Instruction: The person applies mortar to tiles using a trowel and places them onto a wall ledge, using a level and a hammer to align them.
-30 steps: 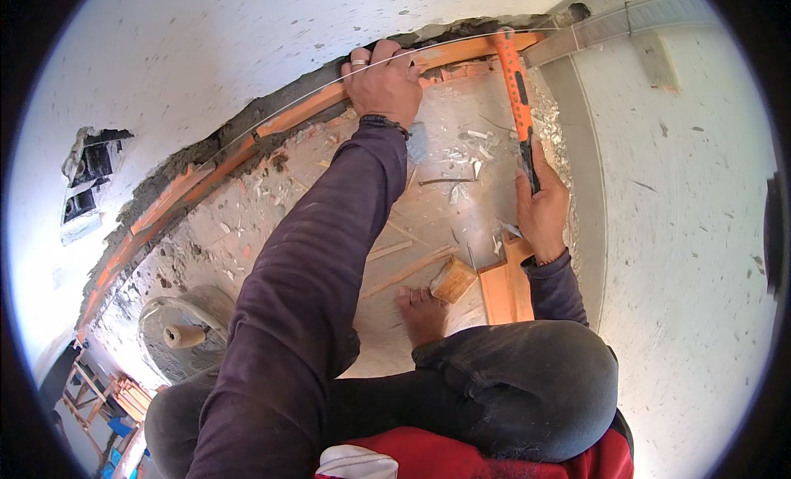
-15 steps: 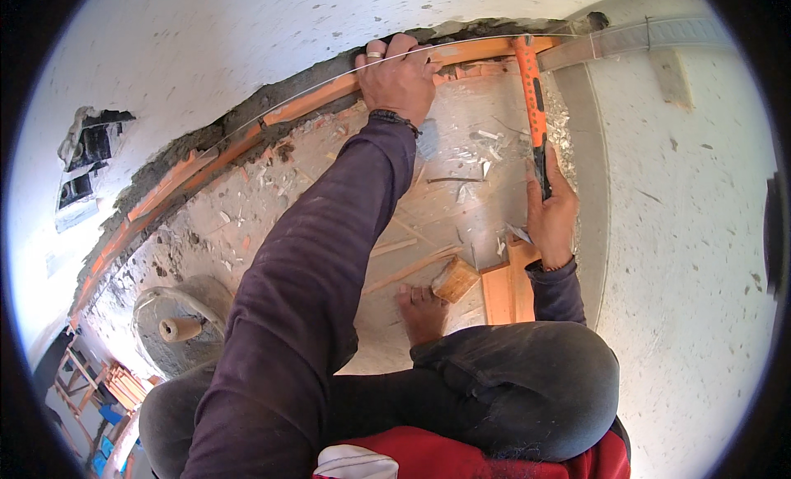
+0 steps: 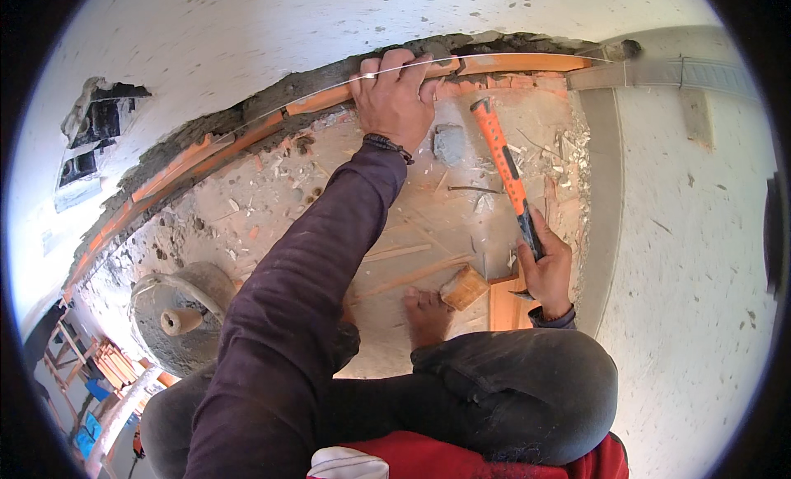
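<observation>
My left hand reaches to the foot of the white wall, its fingers curled over the top edge of an orange tile strip set in grey mortar. A thin white string runs along the row, passing by those fingers. My right hand grips a hammer near its head end. Its orange and black handle points away from me, the tip apart from the strips. A dark metal point of the head shows beside the hand; the rest is hidden.
A mortar-caked bucket with a pale wooden handle in it stands at left. Orange tiles and a yellowish block lie by my bare foot. A nail, a grey lump and chips litter the floor. A metal channel juts along the right wall.
My right hand has drawn the hammer back toward me, and its handle tip has left the tile strip and swung left. My left hand stays on the strip. The view has shifted slightly.
</observation>
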A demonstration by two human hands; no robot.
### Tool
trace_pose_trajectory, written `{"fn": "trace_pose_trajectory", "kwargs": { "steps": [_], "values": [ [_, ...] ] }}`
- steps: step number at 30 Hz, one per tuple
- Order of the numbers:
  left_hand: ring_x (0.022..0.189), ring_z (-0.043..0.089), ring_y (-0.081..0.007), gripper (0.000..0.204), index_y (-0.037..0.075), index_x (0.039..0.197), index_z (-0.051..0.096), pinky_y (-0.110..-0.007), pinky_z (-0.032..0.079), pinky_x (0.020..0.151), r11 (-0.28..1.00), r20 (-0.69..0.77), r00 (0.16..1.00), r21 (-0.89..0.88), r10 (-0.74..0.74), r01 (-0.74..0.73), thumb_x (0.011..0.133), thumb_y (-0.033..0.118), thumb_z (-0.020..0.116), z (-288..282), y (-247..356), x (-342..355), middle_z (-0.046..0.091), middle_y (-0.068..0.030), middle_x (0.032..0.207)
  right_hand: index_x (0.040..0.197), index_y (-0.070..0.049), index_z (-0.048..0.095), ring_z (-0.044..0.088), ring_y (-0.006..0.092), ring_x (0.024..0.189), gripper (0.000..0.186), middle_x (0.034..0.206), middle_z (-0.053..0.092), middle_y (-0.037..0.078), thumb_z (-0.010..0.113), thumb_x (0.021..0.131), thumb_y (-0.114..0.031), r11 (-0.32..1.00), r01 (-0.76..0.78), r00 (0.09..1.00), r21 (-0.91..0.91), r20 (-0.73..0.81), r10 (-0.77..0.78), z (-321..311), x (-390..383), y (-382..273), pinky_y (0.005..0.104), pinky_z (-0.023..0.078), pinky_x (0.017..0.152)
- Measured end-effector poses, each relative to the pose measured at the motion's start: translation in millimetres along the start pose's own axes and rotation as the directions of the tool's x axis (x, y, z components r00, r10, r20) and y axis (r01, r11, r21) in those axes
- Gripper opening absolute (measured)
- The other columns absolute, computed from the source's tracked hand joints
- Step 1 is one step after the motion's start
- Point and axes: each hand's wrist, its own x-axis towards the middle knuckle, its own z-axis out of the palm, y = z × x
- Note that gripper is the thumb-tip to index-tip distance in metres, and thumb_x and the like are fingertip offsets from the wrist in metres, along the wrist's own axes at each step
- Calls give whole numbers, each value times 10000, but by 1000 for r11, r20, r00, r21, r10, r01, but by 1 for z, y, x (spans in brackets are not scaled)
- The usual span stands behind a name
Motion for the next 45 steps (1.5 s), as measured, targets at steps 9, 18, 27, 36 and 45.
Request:
{"fn": "trace_pose_trajectory", "kwargs": {
  "steps": [9, 18, 27, 36, 45],
  "values": [
    [1046, 511, -265, 304, 167, 1050, 709, -441, 363, 912, 999, -35, 999, -34, 20, -22, 758, 241, 756, -7, -7, -12, 608, -6, 1077, 1326, -4, 558, 694, 268, 941, 554, 1040, 693, 214, 656, 782, 37, 1000, 8, 998, -9, 64, -8, 7, 4, 6, 322, 506, 853],
    [887, 584, -231, 192, 50, 1029, 632, -350, 459, 816, 883, -215, 911, -400, -352, 247, 879, 158, 682, -13, 3, -43, 627, -90, 977, 1288, -67, 599, 671, 319, 821, 550, 901, 657, 196, 691, 753, 22, 987, 146, 969, -72, 211, -128, 3, 5, -6, 342, 516, 750],
    [838, 579, -138, 350, -55, 1127, 526, -277, 481, 752, 253, 14, 353, -672, -935, 696, 962, 239, 619, -23, -27, -57, 604, -84, 963, 1191, -78, 654, 621, 342, 764, 492, 865, 622, 135, 722, 708, -14, 911, 345, 894, -227, 376, -244, 14, 21, -24, 402, 503, 675],
    [817, 582, -132, 470, -87, 1122, 506, -258, 485, 736, 34, 161, 241, -764, -957, 644, 938, 315, 664, -35, -64, -57, 609, -92, 911, 1047, -69, 707, 618, 326, 893, 383, 905, 638, 100, 737, 665, -52, 802, 522, 817, -290, 439, -374, 28, 34, -16, 426, 506, 757],
    [595, 466, -143, 498, 31, 796, 516, -294, 396, 550, 42, 115, 171, -700, -979, 713, 882, 492, 684, -20, -89, -46, 503, -42, 683, 1025, -78, 692, 605, 351, 959, 288, 986, 635, 140, 751, 748, -131, 684, 612, 707, -397, -113, -698, 44, 194, -69, 437, 502, 783]
  ]
}}
